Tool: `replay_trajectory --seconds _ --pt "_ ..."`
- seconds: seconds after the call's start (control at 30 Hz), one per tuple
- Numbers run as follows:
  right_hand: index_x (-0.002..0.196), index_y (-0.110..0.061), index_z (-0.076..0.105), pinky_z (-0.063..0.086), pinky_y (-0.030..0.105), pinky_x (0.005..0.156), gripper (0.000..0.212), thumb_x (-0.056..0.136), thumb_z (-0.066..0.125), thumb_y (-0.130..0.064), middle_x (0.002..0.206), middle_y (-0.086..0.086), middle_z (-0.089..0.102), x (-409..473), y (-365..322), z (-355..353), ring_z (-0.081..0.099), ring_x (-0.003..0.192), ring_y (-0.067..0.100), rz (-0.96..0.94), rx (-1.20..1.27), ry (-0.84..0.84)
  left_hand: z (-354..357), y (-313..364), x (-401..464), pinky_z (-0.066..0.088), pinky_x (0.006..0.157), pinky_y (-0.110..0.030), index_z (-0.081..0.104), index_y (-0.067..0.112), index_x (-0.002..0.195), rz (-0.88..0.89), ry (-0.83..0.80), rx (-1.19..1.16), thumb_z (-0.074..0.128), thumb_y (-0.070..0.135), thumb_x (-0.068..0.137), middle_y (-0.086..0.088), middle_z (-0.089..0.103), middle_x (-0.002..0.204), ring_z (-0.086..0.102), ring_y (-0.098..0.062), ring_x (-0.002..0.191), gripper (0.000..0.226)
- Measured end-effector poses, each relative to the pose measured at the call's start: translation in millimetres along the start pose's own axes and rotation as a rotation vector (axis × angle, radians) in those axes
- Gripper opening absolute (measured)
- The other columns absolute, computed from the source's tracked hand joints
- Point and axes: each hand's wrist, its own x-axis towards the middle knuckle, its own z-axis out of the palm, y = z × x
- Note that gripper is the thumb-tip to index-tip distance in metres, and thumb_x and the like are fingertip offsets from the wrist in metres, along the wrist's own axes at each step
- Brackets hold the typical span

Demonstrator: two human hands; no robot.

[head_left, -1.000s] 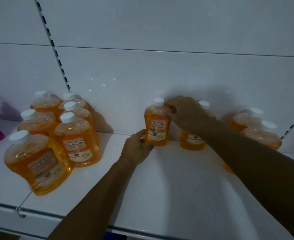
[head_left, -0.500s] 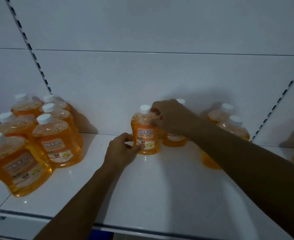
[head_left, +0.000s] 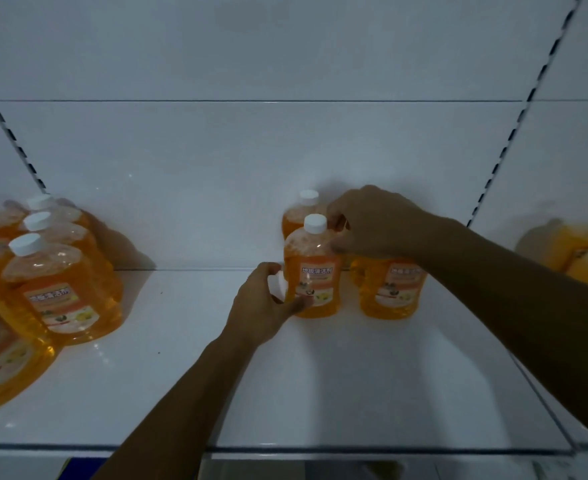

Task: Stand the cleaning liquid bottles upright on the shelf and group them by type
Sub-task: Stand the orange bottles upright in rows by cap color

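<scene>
An orange cleaning liquid bottle (head_left: 315, 271) with a white cap stands upright near the back of the white shelf (head_left: 354, 375). My left hand (head_left: 264, 306) grips its lower left side, thumb across the front near the base. My right hand (head_left: 372, 223) holds its shoulder just below the cap. A second orange bottle (head_left: 394, 289) stands to its right, partly under my right forearm. A third bottle (head_left: 301, 211) stands behind it against the back wall.
Several upright orange bottles (head_left: 56, 282) crowd the shelf's left side. At the far right, past the slotted upright (head_left: 507, 147), sits a larger orange jug (head_left: 576, 251). The shelf's front edge (head_left: 320, 450) runs below my forearms.
The view has swung right, so the left group now sits at the frame's edge. The gripped bottle has come forward, away from the wall, and a bottle now shows behind it.
</scene>
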Motion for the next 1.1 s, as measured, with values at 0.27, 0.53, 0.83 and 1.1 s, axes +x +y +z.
replay_trajectory --seconds 0.27,0.53,0.83,1.1 --pt "0.109 -0.019 0.067 0.049 0.031 0.072 0.030 0.084 0.070 -0.037 0.098 -0.004 0.064 2.7 13.3 12.6 0.059 0.084 0.013 0.008 0.108 0.068 12.3 -2.9 6.8 0.045 0.059 -0.011 0.043 0.027 0.137 -0.054 0.013 0.026 0.070 0.060 0.074 0.010 0.057 0.133 0.064 0.002 0.071 0.075" --pt "0.118 -0.018 0.059 0.046 0.028 0.077 0.049 0.080 0.072 -0.047 0.105 -0.008 0.055 0.6 -2.7 4.3 0.055 0.092 0.012 -0.071 0.180 0.312 -5.5 -3.9 -9.1 0.043 0.048 -0.006 0.045 0.028 0.134 -0.099 0.055 0.070 0.075 0.058 0.070 0.018 0.055 0.110 0.063 0.006 0.067 0.077" --pt "0.117 -0.018 0.060 0.053 0.038 0.086 0.039 0.086 0.068 -0.041 0.112 -0.001 0.063 41.7 -106.3 35.4 0.059 0.097 0.016 -0.332 0.308 0.217 -96.8 -20.8 -85.0 0.044 0.059 -0.006 0.055 0.025 0.127 -0.166 0.281 0.159 0.070 0.046 0.082 0.016 0.059 0.106 0.062 0.002 0.079 0.051" --pt "0.119 -0.019 0.060 0.053 0.030 0.082 0.037 0.086 0.070 -0.033 0.116 0.000 0.065 85.3 -227.6 67.8 0.061 0.097 0.015 -0.428 0.497 0.036 -195.7 -64.3 -154.4 0.050 0.068 -0.020 0.065 0.024 0.087 -0.257 0.551 0.204 0.069 0.035 0.087 0.014 0.065 0.084 0.063 -0.003 0.078 0.012"
